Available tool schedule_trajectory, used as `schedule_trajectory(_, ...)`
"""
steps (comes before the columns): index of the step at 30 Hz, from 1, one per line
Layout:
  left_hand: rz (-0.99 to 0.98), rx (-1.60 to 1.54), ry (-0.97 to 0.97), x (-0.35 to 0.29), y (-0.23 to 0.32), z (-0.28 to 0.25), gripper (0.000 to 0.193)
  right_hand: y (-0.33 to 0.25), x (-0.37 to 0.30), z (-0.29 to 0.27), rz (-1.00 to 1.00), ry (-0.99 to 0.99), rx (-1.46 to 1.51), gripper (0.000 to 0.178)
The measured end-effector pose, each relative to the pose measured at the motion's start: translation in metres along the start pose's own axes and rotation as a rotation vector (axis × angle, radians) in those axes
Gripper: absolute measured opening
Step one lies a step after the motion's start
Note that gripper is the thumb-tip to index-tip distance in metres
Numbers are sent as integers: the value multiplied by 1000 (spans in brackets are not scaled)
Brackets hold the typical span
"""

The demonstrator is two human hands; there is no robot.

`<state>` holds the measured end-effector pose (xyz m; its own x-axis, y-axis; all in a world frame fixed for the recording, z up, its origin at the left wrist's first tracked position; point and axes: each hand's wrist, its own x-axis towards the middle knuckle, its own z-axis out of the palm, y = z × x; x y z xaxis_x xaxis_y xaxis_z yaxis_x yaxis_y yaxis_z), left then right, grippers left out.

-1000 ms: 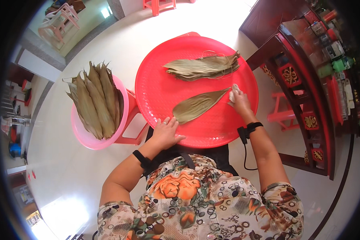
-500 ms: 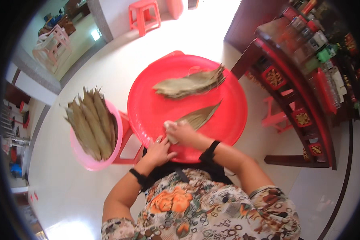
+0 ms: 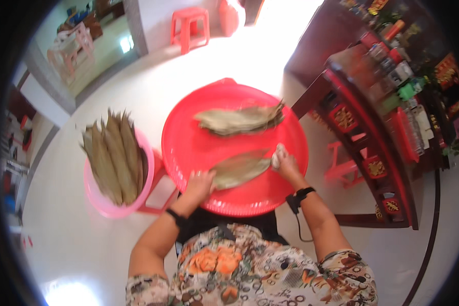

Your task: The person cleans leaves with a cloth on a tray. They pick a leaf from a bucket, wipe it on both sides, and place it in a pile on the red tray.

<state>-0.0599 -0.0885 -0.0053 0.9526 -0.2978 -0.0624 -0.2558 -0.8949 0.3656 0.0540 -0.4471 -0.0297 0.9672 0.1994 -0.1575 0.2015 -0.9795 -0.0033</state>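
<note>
A long, flat green-brown bamboo leaf (image 3: 239, 170) lies slantwise over the near half of a round red plastic tray (image 3: 182, 140). Its left end is pinched by my left hand (image 3: 199, 185), near the tray's near-left rim. My right hand (image 3: 287, 164) is closed around a crumpled white cloth (image 3: 278, 155) at the leaf's right tip; whether those fingers also grip the leaf is hidden. Beyond both hands, a stack of similar leaves (image 3: 237, 120) rests on the tray's far half.
To the left, a pink basin (image 3: 98, 198) holds upright leaves (image 3: 115, 158) and stands by a red stool (image 3: 160, 191). Close on the right is a dark red carved wooden stand (image 3: 375, 153) crowded with items. Another red stool (image 3: 189, 25) stands by the far wall.
My right hand and the cloth have swept right along the leaf to its tip. My left hand has moved slightly up and holds the other end. The leaf now lies flatter across the tray.
</note>
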Motion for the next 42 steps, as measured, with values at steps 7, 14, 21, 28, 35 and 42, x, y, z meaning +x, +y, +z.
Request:
schedule_trajectory(7, 51, -7, 53, 4, -14, 8, 18, -16, -19, -5, 30, 44, 7, 55)
schedule_trajectory(14, 8, -114, 65, 7, -24, 13, 18, -22, -23, -14, 20, 21, 18, 61)
schedule_trajectory(21, 42, 91, -52, 5, -4, -6, 46, -18, -24, -11, 14, 19, 34, 59)
schedule_trajectory(28, 93, 73, -57, 7, -10, -5, 31, -21, -25, -14, 18, 36, 26, 58)
schedule_trajectory(35, -231, -822, 205, 18, -8, 0, 16, -2, -21, -15, -54, 145, 180, 54)
schedule_trajectory(42, -644, -929, -281, 26, -23, 22, 15, -28, -26, -137, -58, 376, 190, 52)
